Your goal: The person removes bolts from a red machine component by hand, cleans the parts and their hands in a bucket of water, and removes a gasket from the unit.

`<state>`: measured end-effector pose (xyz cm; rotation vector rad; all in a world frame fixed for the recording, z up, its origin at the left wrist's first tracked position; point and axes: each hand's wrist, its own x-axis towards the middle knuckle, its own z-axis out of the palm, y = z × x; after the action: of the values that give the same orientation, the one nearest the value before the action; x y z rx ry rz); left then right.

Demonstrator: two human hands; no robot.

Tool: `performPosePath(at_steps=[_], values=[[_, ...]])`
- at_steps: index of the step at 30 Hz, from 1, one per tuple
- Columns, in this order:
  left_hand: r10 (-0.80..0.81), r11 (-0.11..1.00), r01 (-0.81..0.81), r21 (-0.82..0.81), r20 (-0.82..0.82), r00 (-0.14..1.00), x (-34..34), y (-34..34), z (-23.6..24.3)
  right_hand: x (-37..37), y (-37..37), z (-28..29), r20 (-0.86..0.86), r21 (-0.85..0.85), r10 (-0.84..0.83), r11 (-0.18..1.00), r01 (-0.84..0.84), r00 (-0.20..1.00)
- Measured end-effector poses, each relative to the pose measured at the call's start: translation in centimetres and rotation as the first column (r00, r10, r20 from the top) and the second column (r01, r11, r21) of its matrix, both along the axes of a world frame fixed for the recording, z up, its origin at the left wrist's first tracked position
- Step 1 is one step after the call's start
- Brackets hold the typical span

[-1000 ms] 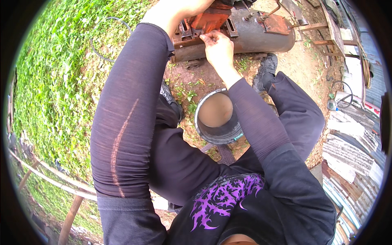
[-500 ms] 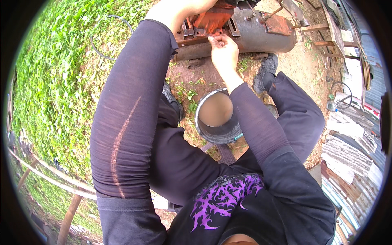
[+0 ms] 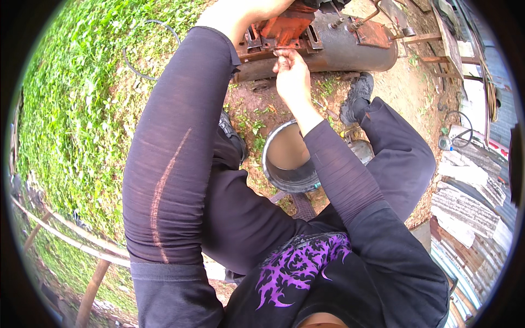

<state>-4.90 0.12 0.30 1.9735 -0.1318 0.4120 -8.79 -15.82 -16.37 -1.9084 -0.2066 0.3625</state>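
Observation:
A grey cylindrical tank (image 3: 350,46) lies across the top, resembling an air compressor, with an orange-red metal part (image 3: 281,30) mounted on it by slotted brackets. My right hand (image 3: 292,74) is at the lower edge of that part, thumb and fingers pinched together; anything between them is too small to make out. My left hand (image 3: 249,13) reaches over the left end of the orange-red part. Its fingers run past the top of the picture, so their grip is hidden. Below my right wrist stands a dark bucket (image 3: 298,183) holding cloudy brown liquid, partly covered by my right forearm.
My shoes (image 3: 356,98) rest on the ground on both sides of the bucket. A round metal container (image 3: 361,150) sits right of it. Grass (image 3: 82,109) and a thin hose (image 3: 130,63) lie left. Corrugated sheets (image 3: 465,208) and a wooden frame (image 3: 445,49) stand right.
My right hand has shifted slightly left and down along the orange-red part's lower edge, its fingers still pinched. My left hand stays nearly in place.

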Motion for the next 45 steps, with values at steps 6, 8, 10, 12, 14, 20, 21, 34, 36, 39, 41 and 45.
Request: performPosePath(at_steps=[6, 8, 10, 12, 14, 20, 21, 34, 36, 39, 41, 45], values=[[-0.026, 1.000, 0.026, 0.013, 0.055, 0.998, 0.1, 0.1, -0.3, 0.8, 1.7, 1.8, 0.053, -0.055, -0.107, 0.992, 0.110, 0.993], [-0.013, 1.000, 0.013, 0.004, 0.051, 0.999, 0.3, 0.4, -0.3, 1.1, 2.6, 1.2, -0.061, -0.011, -0.120, 0.993, 0.120, 0.991], [-0.006, 1.000, 0.005, 0.006, 0.050, 0.999, 0.3, 0.2, -0.2, 1.1, 2.9, 0.2, -0.201, 0.032, -0.112, 0.992, 0.120, 0.973], [0.002, 1.000, -0.002, 0.004, 0.031, 1.000, 0.0, 0.1, 0.1, 1.0, 3.4, 0.0, -0.337, 0.104, -0.174, 0.970, 0.220, 0.925], [0.011, 1.000, -0.011, 0.001, -0.007, 1.000, -0.5, 0.1, 0.4, 0.7, 3.8, -0.3, -0.376, 0.122, -0.219, 0.951, 0.283, 0.900], [0.015, 0.998, -0.017, 0.053, 0.038, 0.999, 0.0, -0.2, -0.2, 0.9, 2.2, -1.9, -0.399, 0.131, -0.242, 0.940, 0.316, 0.884], [0.011, 0.999, -0.012, 0.042, 0.036, 0.999, 0.0, -0.1, 0.0, 0.9, 2.5, -0.4, -0.456, 0.154, -0.220, 0.935, 0.320, 0.862], [0.038, 0.999, -0.038, 0.035, 0.024, 0.999, -0.5, -0.1, 0.7, -0.6, 3.0, -1.1, -0.356, 0.056, -0.247, 0.957, 0.284, 0.901], [0.035, 0.999, -0.035, 0.016, -0.007, 0.999, -0.7, -0.2, 1.0, -0.7, 3.1, -0.8, -0.297, 0.026, -0.252, 0.962, 0.272, 0.921], [0.018, 1.000, -0.018, -0.006, -0.010, 1.000, -0.8, -0.2, 0.9, 0.2, 3.2, -1.2, -0.191, -0.037, -0.253, 0.968, 0.250, 0.949], [0.016, 1.000, -0.015, -0.003, 0.039, 0.999, -0.8, 0.1, 0.6, 1.0, 3.2, -1.4, -0.106, -0.116, -0.238, 0.967, 0.226, 0.966], [0.053, 0.998, -0.052, 0.021, -0.013, 0.999, -2.3, -0.1, 1.8, 0.0, 2.8, -0.9, -0.095, -0.115, -0.218, 0.972, 0.207, 0.971]])
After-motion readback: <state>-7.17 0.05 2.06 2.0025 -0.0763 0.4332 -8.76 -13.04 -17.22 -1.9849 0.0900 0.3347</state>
